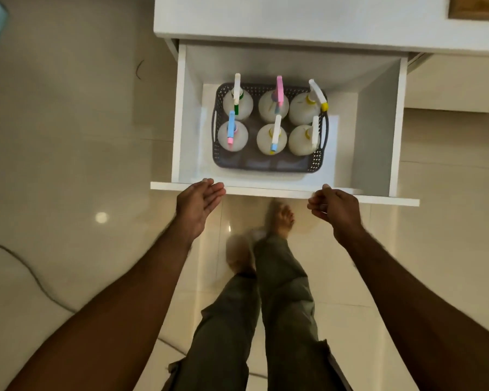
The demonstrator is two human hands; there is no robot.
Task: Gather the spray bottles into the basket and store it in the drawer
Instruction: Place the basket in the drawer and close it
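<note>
A grey woven basket [268, 164] sits on the floor of a white pulled-out drawer [378, 122]. Several white spray bottles [272, 138] with coloured trigger heads stand upright in it, in two rows. My left hand [198, 203] is at the left part of the drawer's front panel [266, 190], fingers apart, fingertips touching the panel's top edge. At the right part of the same panel my right hand [336, 208] has its fingers curled, holding nothing, thumb at the panel edge.
The drawer comes out of a white cabinet [294, 21] with a wooden board [477, 7] at the top right. My legs and bare feet [283, 218] stand on the glossy tile floor below the drawer. A dark cable [26, 266] runs across the floor at left.
</note>
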